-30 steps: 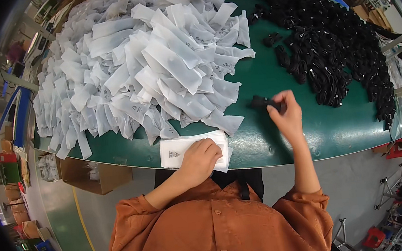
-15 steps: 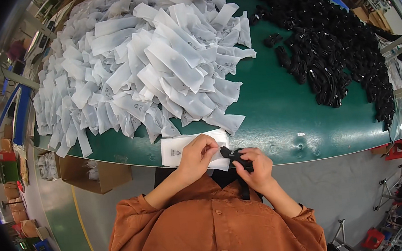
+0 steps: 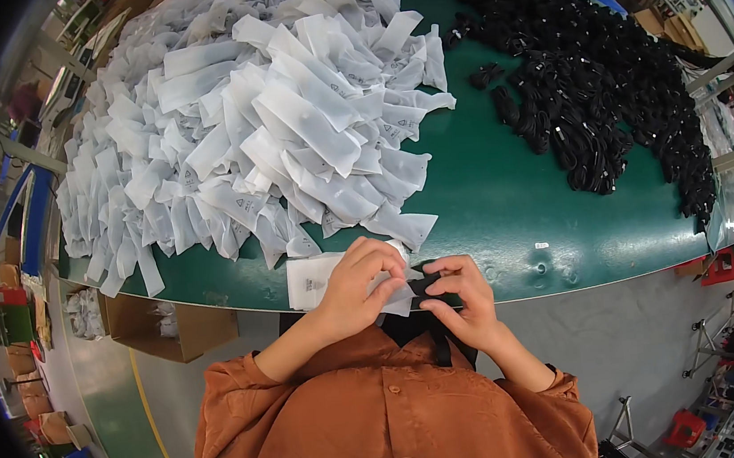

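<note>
triangle signs (image 3: 242, 204) and unreadably small print (image 3: 309, 284) mark white bags (image 3: 306, 115).

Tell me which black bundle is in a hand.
The black bundle in the right hand; the others lie untouched on the green table.

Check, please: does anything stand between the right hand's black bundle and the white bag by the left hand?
Nothing visible does: the black bundle, in the right hand, is close beside the white bag at the left hand. Whether they touch is unclear.
</note>
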`<state>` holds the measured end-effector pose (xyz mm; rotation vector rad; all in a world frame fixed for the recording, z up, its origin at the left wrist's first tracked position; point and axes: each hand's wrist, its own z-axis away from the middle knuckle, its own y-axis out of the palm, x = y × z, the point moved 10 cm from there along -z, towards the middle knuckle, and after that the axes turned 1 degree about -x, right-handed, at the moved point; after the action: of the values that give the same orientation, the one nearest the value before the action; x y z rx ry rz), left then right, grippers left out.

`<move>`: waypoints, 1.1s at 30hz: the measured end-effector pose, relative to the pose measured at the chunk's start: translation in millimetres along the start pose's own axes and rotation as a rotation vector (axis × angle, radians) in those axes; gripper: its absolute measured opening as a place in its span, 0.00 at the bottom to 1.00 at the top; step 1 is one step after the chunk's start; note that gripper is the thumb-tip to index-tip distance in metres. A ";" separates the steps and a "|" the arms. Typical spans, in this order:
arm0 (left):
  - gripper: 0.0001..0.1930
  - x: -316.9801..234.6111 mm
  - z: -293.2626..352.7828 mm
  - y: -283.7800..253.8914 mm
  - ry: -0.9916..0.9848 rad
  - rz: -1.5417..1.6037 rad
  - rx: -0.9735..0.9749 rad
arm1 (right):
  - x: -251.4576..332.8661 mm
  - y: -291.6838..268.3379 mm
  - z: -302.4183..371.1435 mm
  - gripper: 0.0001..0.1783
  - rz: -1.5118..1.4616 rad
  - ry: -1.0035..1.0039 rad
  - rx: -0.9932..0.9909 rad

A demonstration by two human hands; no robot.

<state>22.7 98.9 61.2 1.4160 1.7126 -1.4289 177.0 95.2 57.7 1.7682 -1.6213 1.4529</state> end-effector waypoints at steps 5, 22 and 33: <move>0.02 19.3 -20.4 -10.2 -0.248 0.396 0.015 | 8.5 -22.4 -20.3 0.20 -0.083 -0.101 -0.147; 0.07 7.6 -178.2 -199.0 0.086 0.462 -0.524 | -202.2 -114.2 -232.2 0.34 1.088 -0.008 -0.060; 0.13 21.4 -16.4 -53.5 -0.129 -0.197 -0.001 | -160.5 -163.8 -200.5 0.14 0.561 0.015 -0.525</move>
<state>-29.5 127.1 69.8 1.1533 1.8092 -1.5853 259.6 388.1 71.0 1.0563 -2.3413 1.0677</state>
